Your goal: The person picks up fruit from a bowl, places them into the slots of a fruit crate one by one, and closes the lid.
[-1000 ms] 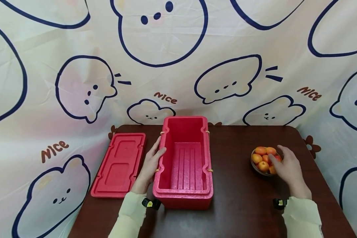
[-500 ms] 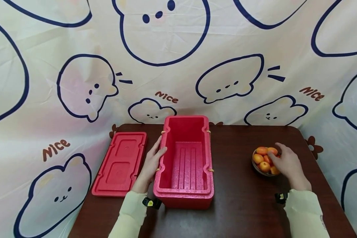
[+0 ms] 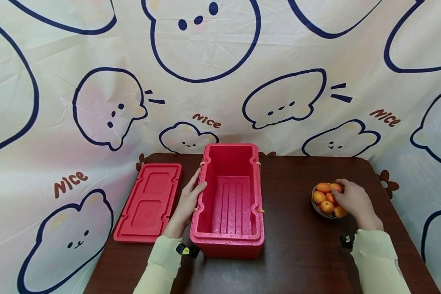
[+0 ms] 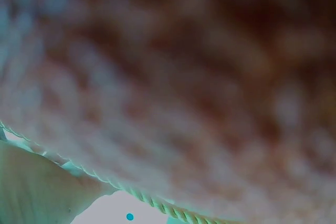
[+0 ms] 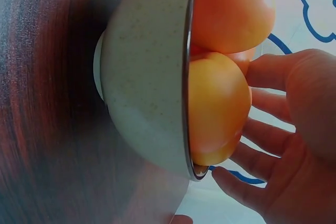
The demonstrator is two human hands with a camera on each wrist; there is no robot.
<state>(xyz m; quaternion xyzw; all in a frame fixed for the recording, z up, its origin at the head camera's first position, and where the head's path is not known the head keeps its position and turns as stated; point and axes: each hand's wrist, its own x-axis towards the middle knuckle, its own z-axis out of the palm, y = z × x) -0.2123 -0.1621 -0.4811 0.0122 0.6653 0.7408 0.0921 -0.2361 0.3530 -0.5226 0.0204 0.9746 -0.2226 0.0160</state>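
A pink-red box (image 3: 226, 245) stands in the middle of the table, its inside bare and ribbed. Against its left side rests my left hand (image 3: 185, 202), fingers straight along the outer wall and thumb at the rim. In the left wrist view a twisted rope (image 4: 152, 200) crosses near part of that hand; most is blurred. A pale bowl (image 5: 144, 82) at the right is full of orange fruits (image 5: 218, 106). My right hand (image 3: 357, 204) reaches over its right edge, thumb and forefinger around a reddish-orange fruit (image 3: 336, 187). The fingertips are partly hidden behind fruit.
A matching red lid (image 3: 150, 204) lies flat on the table (image 3: 290, 253), left of the box. Behind the table hangs a pale printed cloth (image 3: 279, 49), and the box's far end is near it.
My right hand has come down and slightly left onto the fruit, and its thumb and forefinger have drawn closer together. The left hand stays at the box.
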